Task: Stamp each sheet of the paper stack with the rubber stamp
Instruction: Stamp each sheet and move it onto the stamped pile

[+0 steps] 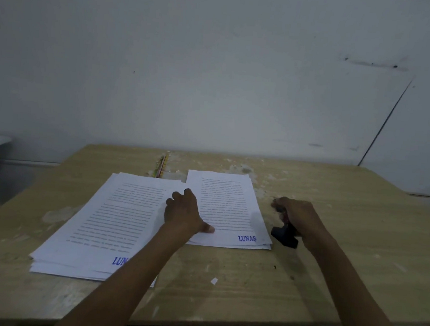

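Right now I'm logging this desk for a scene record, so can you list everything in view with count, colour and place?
Left paper stack: one, white, printed, blue LUNAS stamp at its near corner, desk left.
Right paper stack: one, white, blue LUNAS stamp bottom right, desk centre.
Rubber stamp: one, black, right of that stack.
Pencils: apparently two, yellow and reddish, far edge.
Paper scrap: one, white, near edge.
Desk: one, tan wood, scuffed.
Left hand: spans both stacks.
Right hand: holds the stamp.
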